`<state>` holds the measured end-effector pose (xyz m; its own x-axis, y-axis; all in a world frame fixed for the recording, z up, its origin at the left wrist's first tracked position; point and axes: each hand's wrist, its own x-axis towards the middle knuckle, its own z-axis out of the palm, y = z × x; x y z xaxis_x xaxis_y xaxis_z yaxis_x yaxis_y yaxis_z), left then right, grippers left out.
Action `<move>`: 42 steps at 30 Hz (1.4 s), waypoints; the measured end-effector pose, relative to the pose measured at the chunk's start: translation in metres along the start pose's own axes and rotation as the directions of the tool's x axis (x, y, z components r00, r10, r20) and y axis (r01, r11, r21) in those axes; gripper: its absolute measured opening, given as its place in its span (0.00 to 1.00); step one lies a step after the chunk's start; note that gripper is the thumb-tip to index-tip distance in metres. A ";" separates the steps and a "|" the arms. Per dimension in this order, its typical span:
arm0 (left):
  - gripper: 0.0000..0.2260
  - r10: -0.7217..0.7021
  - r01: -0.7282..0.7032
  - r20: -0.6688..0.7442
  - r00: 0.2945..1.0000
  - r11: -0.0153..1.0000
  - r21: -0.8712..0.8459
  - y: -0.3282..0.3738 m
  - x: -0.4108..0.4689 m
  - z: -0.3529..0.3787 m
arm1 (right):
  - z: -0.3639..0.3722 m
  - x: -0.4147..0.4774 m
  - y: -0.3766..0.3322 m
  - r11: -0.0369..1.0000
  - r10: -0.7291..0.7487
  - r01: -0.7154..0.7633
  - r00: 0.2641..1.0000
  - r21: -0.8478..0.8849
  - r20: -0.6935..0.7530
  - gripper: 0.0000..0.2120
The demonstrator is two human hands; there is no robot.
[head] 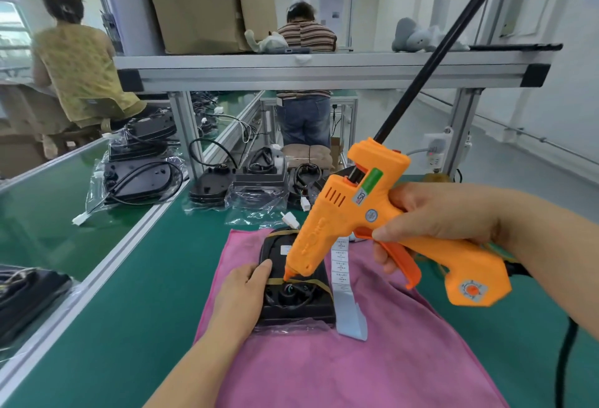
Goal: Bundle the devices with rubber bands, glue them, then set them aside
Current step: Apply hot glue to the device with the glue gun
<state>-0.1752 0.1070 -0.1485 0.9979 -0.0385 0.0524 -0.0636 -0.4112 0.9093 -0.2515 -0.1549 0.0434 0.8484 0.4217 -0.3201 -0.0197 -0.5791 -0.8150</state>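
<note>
A black device bundle point(296, 302) lies on a pink cloth point(372, 359), wrapped by tan rubber bands point(321, 285) with a coiled black cable on top. My left hand point(241, 294) holds the bundle's left side, thumb on its top edge. My right hand point(434, 223) grips an orange glue gun point(350, 213), one finger by the trigger. The nozzle tip touches the bundle near a rubber band. A long black glue stick point(444, 48) sticks out of the gun's back.
A strip of white labels point(345, 287) lies right of the bundle. More black devices in plastic bags point(252, 180) sit at the bench's far end and on the left conveyor point(139, 177). An aluminium shelf point(324, 70) spans overhead. Two people work beyond.
</note>
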 end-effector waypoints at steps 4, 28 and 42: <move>0.22 0.006 -0.006 -0.009 1.000 1.000 0.014 -0.001 0.000 0.000 | -0.002 0.002 0.000 1.000 0.015 -0.016 1.000 0.016 0.019 0.05; 0.20 0.013 -0.010 -0.032 0.999 0.996 0.084 -0.001 0.001 0.000 | -0.008 0.005 -0.020 0.987 0.076 -0.069 0.996 -0.147 0.043 0.10; 0.19 -0.012 0.013 -0.022 1.000 0.999 0.049 0.002 -0.002 -0.001 | -0.009 -0.002 -0.024 0.962 0.082 -0.078 0.997 -0.261 0.006 0.11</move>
<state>-0.1776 0.1069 -0.1468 0.9987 -0.0137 0.0500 -0.0508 -0.4559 0.8886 -0.2474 -0.1479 0.0684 0.8409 0.3765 -0.3888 0.0530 -0.7722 -0.6332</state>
